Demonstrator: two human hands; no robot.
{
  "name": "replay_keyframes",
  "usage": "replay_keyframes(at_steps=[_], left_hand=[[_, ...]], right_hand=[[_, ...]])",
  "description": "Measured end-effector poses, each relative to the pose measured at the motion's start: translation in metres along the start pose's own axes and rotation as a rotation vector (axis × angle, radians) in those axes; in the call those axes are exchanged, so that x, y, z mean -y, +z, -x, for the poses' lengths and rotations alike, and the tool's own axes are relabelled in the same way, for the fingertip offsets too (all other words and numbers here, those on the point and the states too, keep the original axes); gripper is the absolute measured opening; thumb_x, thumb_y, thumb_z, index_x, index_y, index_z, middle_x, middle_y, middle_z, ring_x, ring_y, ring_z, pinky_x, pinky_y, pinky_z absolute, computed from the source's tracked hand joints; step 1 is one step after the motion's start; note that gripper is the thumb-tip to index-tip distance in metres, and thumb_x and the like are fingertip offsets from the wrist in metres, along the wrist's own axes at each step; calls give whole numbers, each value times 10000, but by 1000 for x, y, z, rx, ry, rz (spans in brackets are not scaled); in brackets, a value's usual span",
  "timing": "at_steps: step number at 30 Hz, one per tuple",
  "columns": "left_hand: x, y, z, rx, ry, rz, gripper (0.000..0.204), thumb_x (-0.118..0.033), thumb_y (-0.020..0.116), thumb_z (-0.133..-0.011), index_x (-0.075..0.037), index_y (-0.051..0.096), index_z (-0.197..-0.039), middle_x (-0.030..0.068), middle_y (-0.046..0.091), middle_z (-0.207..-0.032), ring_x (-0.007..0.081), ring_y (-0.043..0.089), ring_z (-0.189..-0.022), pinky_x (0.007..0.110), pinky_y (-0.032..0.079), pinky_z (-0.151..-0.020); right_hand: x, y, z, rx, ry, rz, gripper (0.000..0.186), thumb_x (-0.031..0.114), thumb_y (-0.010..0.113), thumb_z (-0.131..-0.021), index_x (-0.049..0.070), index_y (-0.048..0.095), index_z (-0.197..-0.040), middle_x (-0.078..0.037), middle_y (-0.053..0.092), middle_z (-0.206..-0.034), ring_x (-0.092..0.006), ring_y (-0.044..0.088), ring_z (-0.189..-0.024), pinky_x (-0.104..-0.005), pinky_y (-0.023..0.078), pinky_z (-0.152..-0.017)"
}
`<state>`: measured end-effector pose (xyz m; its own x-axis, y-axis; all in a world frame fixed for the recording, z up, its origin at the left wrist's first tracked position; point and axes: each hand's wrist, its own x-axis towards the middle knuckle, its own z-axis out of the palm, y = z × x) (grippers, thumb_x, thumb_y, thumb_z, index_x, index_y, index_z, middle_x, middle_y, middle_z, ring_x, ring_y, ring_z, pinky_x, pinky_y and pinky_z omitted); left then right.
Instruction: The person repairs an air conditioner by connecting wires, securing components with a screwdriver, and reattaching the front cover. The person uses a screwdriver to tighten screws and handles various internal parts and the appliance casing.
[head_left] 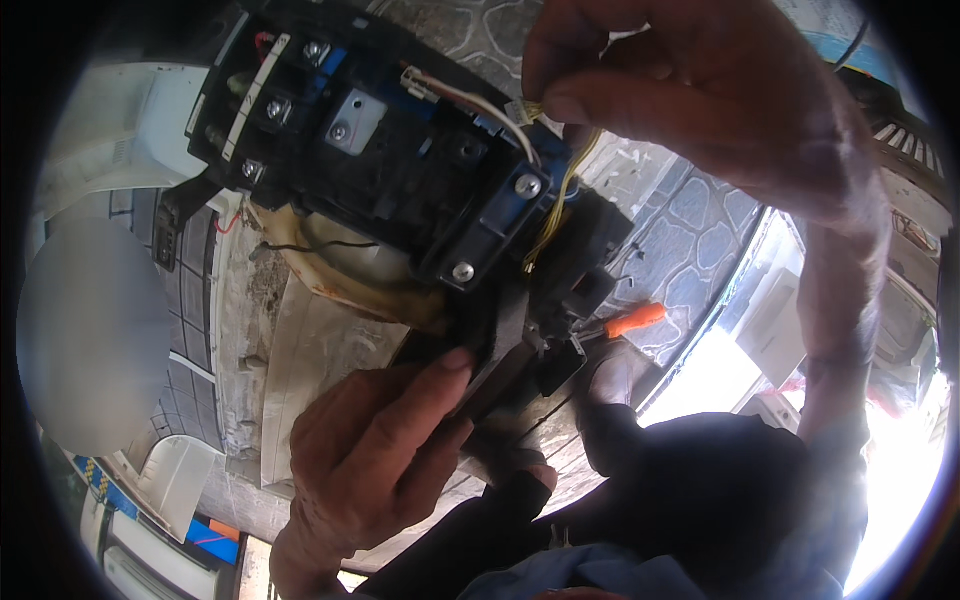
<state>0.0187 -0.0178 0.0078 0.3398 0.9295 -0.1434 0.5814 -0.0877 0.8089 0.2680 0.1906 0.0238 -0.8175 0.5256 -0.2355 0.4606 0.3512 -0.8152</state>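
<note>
A black electrical unit [400, 160] with metal screws, small plates and a pale marked strip lies tilted across the upper middle. At its far right end my right hand [690, 100] is closed, thumb and finger pinching a small white wire connector [520, 112]. Thin yellow wires [562, 200] run from there down along the unit's side, near a white cable [495, 108]. Below the unit my left hand [375, 450] is closed around a dark elongated piece [490, 380], whose kind is unclear. A small black block [562, 366] sits just beyond its end.
An orange-handled screwdriver [635, 320] lies right of the unit, by stone-patterned flooring [690, 230]. A stained yellowish rounded part [340, 270] shows beneath the unit. White casings [180, 480] stand at the left, near a blurred grey oval [95, 330]. My dark-clothed legs [690, 490] fill the lower right.
</note>
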Motion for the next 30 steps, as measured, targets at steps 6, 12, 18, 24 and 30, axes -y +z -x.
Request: replay_keyframes(at_steps=[6,12,18,24,30], left_hand=[[-3,4,-5,-15,16,16,440,23,760,-823,14,686,-1257,234,755,-1123,347,762,-887,383,610,-780],[-3,8,-4,-68,49,-19,564,2,812,-831,-35,664,-1374,148,741,-1039,275,707,-776,386,556,-647],[-10,6,-5,-37,-16,4,433,29,746,-848,13,680,-1275,221,749,-1096,339,761,-889,375,598,-777],[-12,3,-2,-21,-49,-11,446,23,755,-838,6,683,-1278,218,751,-1092,344,763,-895,378,600,-778],[-8,5,-1,-18,-65,6,446,16,760,-833,4,690,-1273,212,755,-1105,352,765,-942,398,601,-797]], right_hand=[[-48,13,24,-124,150,-407,179,91,705,-1035,-61,702,-1130,-76,732,-994,-127,692,-928,-299,576,-870],[-45,19,27,-181,192,-432,220,147,669,-1050,-54,692,-1137,-71,717,-976,-138,695,-933,-314,573,-855],[-51,16,25,-128,162,-521,214,176,631,-1061,-32,673,-1090,-38,679,-968,-132,674,-914,-307,558,-854],[-37,26,12,-223,-1,72,210,179,638,-1054,-26,680,-1052,-77,687,-902,-149,682,-832,-322,564,-773],[-18,28,11,-212,252,-192,282,232,616,-1046,-41,686,-1063,-85,679,-887,-178,698,-777,-322,570,-751]])
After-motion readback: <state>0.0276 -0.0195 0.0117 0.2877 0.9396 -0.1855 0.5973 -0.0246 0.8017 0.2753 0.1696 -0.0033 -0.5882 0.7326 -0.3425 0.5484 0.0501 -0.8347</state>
